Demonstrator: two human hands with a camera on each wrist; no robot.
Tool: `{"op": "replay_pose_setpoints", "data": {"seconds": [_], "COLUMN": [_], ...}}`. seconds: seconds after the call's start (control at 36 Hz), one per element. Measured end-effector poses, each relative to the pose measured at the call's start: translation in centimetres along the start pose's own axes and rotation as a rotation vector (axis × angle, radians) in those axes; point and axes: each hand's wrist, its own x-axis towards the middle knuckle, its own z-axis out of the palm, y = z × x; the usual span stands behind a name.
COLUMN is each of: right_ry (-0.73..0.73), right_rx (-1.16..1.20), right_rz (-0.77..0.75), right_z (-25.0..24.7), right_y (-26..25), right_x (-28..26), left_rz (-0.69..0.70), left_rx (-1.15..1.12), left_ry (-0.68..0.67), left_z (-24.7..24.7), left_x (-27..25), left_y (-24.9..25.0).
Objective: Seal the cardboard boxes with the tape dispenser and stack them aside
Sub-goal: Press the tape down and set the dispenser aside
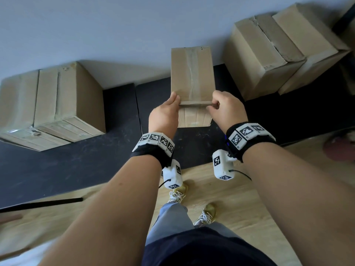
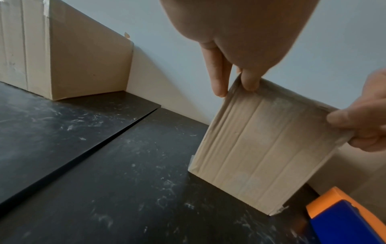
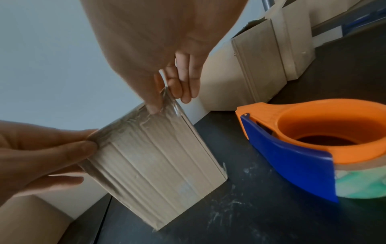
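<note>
A small cardboard box stands on the black table against the wall, clear tape running down the middle of its top face. My left hand pinches its near left top corner, thumb and fingers on either side. My right hand pinches the near right top corner, where shiny tape wraps over the edge. The near face of the box is ribbed and bare. An orange and blue tape dispenser lies on the table just right of the box, held by neither hand.
Two large taped boxes sit side by side at the table's left. Two more boxes stand at the back right against the wall. A seam splits the tabletop left of the small box. Wooden floor lies below the table's near edge.
</note>
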Motion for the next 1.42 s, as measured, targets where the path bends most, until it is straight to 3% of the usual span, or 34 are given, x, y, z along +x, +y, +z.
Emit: {"op": "replay_pose_setpoints", "data": {"seconds": [0.08,0.39,0.53,0.72,0.81,0.94,1.0,1.22,1.42], "right_ry": [0.015,-0.012,-0.077,0.016,0.062,0.127,0.158,0.145,0.014], "right_rx": [-0.034,0.098,0.209,0.272,0.235,0.183,0.177,0.226,0.316], "right_rz": [0.008,0.154,0.219,0.391,0.424,0.450,0.460,0.524,0.521], "right_z": [0.0,-0.5,-1.4,-2.0,-2.1,-2.8,-3.1,-4.1,-3.3], "right_y": [-0.2,-0.5,-1.5,-2.8,-2.1,-0.9,-0.4,0.7,-1.2], "right_x": [0.3,0.5,0.2,1.5,2.0,2.3,2.2,2.3,3.0], "left_rz": [-0.053,-0.025,-0.013,0.045,-0.004,0.102,0.117,0.100,0.151], "left_rx": [0.007,0.023,0.099,0.183,0.220,0.293,0.330,0.344,0.333], "left_ry": [-0.045,-0.070,0.013,0.172,0.056,-0.250,-0.313,-0.233,-0.189], "left_z": [0.1,-0.4,-1.1,-2.8,-3.0,-1.3,-0.4,-0.7,-2.2], "left_x": [0.4,-0.5,-0.1,1.5,2.6,4.6,4.9,4.4,2.6], "left_y": [0.3,0.4,-0.4,0.4,2.8,6.7,7.0,4.8,2.1]}}
